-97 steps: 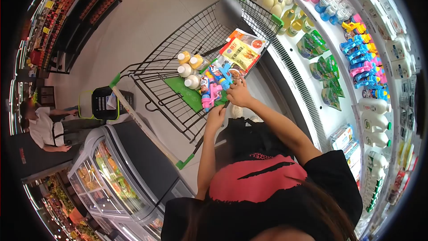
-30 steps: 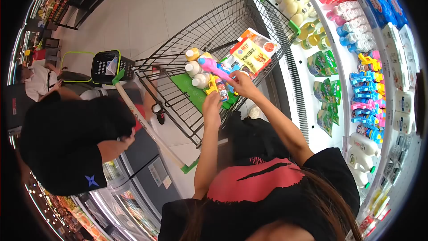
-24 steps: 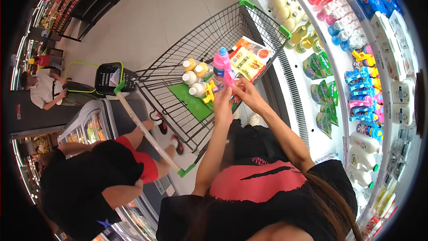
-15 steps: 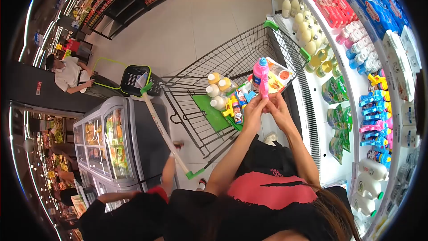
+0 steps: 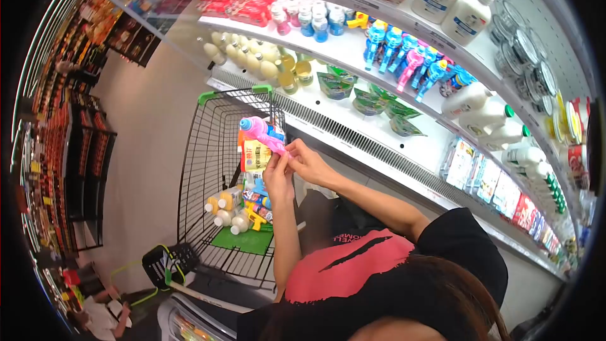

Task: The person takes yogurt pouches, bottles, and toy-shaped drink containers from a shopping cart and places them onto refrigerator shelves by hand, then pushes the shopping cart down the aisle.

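Observation:
A pink toy-shaped bottle with a blue cap (image 5: 259, 129) is held up over the shopping cart (image 5: 188, 183). My left hand (image 5: 278, 175) and my right hand (image 5: 305, 162) meet at its lower end, fingers closed round it. Beneath it in the cart lies a yellow and red food packet (image 5: 256, 155). Closer to the cart's handle are several bottles with white or orange contents (image 5: 230, 199), beside blue toy-shaped bottles (image 5: 257, 199) and a yellow one (image 5: 255, 216). A green panel (image 5: 243, 240) shows on the cart's floor.
Chilled shelves (image 5: 353, 127) run along the right, with similar toy-shaped bottles (image 5: 413, 63), green pouches (image 5: 370, 101) and white jugs (image 5: 468, 100). A person in a white shirt (image 5: 101, 317) is at lower left, near a black basket (image 5: 169, 265). Dark display racks (image 5: 85, 170) stand at left.
The view has swung toward the shelves, so the cart appears turned. The pink bottle was picked up from among the cart's goods and stays in my hands. The passer-by in black is out of view.

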The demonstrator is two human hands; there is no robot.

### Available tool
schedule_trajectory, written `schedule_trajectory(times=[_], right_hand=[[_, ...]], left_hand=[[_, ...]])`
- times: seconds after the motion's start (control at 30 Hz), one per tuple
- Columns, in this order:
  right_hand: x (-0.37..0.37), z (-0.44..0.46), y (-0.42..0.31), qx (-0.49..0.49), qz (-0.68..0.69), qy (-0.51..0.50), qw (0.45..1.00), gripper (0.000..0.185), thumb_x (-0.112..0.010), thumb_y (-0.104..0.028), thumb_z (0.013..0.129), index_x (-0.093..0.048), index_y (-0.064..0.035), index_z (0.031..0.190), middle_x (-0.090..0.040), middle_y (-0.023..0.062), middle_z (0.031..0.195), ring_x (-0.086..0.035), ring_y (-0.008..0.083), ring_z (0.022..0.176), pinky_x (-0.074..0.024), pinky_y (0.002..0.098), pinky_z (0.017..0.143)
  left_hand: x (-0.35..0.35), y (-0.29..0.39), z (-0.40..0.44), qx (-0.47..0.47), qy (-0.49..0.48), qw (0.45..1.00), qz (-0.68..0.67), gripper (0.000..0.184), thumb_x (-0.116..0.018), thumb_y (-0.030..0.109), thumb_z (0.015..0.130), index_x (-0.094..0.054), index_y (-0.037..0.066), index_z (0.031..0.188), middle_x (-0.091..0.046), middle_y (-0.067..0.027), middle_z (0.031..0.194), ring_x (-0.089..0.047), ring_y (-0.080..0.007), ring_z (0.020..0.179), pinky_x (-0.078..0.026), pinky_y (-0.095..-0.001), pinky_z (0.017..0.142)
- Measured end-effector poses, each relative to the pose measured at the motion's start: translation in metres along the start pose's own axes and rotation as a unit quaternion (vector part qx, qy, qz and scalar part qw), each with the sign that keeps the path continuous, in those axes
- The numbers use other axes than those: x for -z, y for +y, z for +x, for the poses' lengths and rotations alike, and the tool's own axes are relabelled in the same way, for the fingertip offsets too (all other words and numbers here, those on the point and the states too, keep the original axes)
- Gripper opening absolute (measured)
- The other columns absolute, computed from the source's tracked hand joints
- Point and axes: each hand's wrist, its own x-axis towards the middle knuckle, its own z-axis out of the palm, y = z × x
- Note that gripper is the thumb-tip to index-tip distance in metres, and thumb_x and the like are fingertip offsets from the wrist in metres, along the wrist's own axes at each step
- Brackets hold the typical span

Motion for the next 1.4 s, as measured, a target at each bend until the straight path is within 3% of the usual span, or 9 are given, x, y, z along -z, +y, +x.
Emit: schedule_trajectory(times=[0.23,0.37,0.53,0.63,0.67,0.77,1.13,1.33,1.4], right_hand=[[0.055,0.019,0.02,0.04,-0.045,0.231,0.971,0.026,-0.057,-0.014,0.094,-0.055,-0.0003,0.116,-0.051,0.0216,0.11,-0.066,0.0264,0.081,-0.0538,0.0338,0.072],[0.083,0.053,0.009,0.016,-0.052,0.304,0.951,0.03,-0.057,-0.012,0.096,-0.055,0.0007,0.124,-0.05,0.0171,0.118,-0.067,0.0216,0.087,-0.0546,0.0297,0.077],[0.116,0.12,0.011,0.04,-0.119,0.452,0.883,0.043,-0.052,-0.004,0.092,-0.05,-0.0006,0.135,-0.047,0.0206,0.126,-0.064,0.0297,0.109,-0.0504,0.0354,0.092],[0.127,0.147,0.013,0.109,-0.063,0.488,0.864,0.046,-0.052,-0.003,0.091,-0.046,0.0035,0.136,-0.048,0.0226,0.12,-0.062,0.0324,0.105,-0.0498,0.0364,0.092],[0.135,0.152,0.017,0.072,-0.107,0.475,0.871,0.053,-0.048,-0.001,0.089,-0.041,0.0022,0.142,-0.049,0.0252,0.135,-0.061,0.0291,0.114,-0.0471,0.0355,0.096],[0.146,0.168,0.02,0.074,0.028,0.477,0.876,0.05,-0.051,-0.003,0.09,-0.044,0.0023,0.139,-0.053,0.0233,0.125,-0.062,0.031,0.112,-0.0472,0.0366,0.097],[0.166,0.181,0.038,-0.006,0.005,0.44,0.898,0.059,-0.047,-0.003,0.088,-0.038,-0.0041,0.146,-0.06,0.0225,0.125,-0.061,0.029,0.114,-0.0446,0.0357,0.099],[0.17,0.176,0.039,0.016,-0.003,0.433,0.901,0.064,-0.045,-0.001,0.087,-0.03,0.0016,0.149,-0.059,0.023,0.128,-0.062,0.0289,0.111,-0.0466,0.036,0.094],[0.161,0.164,0.03,-0.082,-0.013,0.444,0.892,0.06,-0.046,-0.001,0.088,-0.032,0.005,0.146,-0.059,0.0217,0.128,-0.064,0.0275,0.107,-0.0486,0.0361,0.09]], left_hand=[[-0.064,-0.025,0.062,0.092,-0.148,0.982,0.067,0.022,-0.063,0.013,0.095,-0.062,0.005,0.115,-0.064,-0.0017,0.097,-0.059,-0.0106,0.081,-0.046,-0.0271,0.075],[-0.113,-0.032,0.117,0.138,-0.212,0.963,0.09,0.022,-0.063,0.014,0.095,-0.062,0.005,0.115,-0.064,-0.0023,0.097,-0.06,-0.0107,0.082,-0.047,-0.0264,0.073],[-0.171,-0.068,0.209,0.1,-0.245,0.954,0.143,0.021,-0.063,0.012,0.095,-0.064,0.0,0.113,-0.066,-0.0062,0.095,-0.062,-0.0115,0.076,-0.049,-0.0254,0.064],[-0.199,-0.076,0.248,0.077,-0.286,0.932,0.211,0.021,-0.063,0.013,0.095,-0.065,-0.002,0.111,-0.067,-0.0056,0.089,-0.061,-0.0113,0.07,-0.048,-0.0246,0.062],[-0.208,-0.079,0.257,0.055,-0.274,0.926,0.255,0.022,-0.064,0.014,0.094,-0.067,-0.002,0.109,-0.067,-0.0053,0.083,-0.06,-0.0108,0.066,-0.047,-0.0243,0.059],[-0.225,-0.083,0.27,0.052,-0.28,0.903,0.321,0.023,-0.065,0.014,0.093,-0.068,-0.002,0.109,-0.067,-0.0058,0.08,-0.058,-0.0102,0.063,-0.047,-0.025,0.056],[-0.228,-0.106,0.294,0.058,-0.281,0.902,0.322,0.024,-0.064,0.016,0.094,-0.069,-0.002,0.108,-0.063,-0.0044,0.074,-0.052,-0.0092,0.053,-0.039,-0.0245,0.046],[-0.221,-0.124,0.297,0.017,-0.239,0.929,0.281,0.034,-0.065,0.016,0.093,-0.062,-0.004,0.121,-0.066,-0.0081,0.086,-0.057,-0.0118,0.064,-0.045,-0.0255,0.054],[-0.206,-0.111,0.281,-0.034,-0.212,0.908,0.36,0.038,-0.065,0.014,0.091,-0.061,-0.004,0.125,-0.066,-0.0176,0.112,-0.066,-0.0215,0.091,-0.052,-0.0324,0.078]])
